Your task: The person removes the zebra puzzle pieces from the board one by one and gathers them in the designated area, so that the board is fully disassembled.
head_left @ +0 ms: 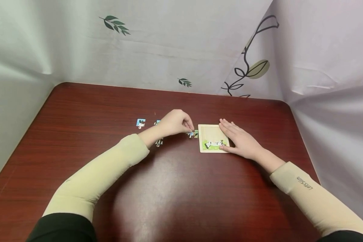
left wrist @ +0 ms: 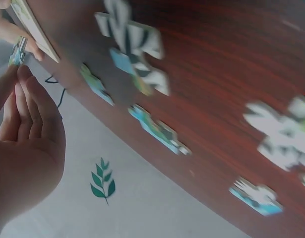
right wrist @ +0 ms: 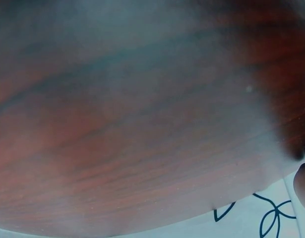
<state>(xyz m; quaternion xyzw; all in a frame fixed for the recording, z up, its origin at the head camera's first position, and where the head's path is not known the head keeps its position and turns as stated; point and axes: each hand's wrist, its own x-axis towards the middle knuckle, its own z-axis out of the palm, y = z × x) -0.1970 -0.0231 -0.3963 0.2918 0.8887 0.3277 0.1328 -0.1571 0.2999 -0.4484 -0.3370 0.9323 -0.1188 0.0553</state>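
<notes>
My left hand (head_left: 176, 122) is just left of a square wooden puzzle tray (head_left: 213, 126). In the left wrist view, its thumb and fingertips pinch a small jigsaw puzzle piece (left wrist: 17, 51) with light blue and dark patches. The tray has zebra-striped, green-ground pieces (head_left: 213, 144) along its lower edge; bare wood shows above them. Against the tray's right side rests my right hand (head_left: 242, 139), fingers extended, its thumb over the lower right corner. The right wrist view catches only a dark bit of that hand at its edge.
Several loose puzzle pieces lie left of the tray, among them a blue-and-white one (head_left: 140, 123) and a striped one (head_left: 159, 142), partly behind the left forearm. The reddish-brown table (head_left: 181, 188) meets a pale leaf-print curtain (head_left: 157, 50) at the back and sides.
</notes>
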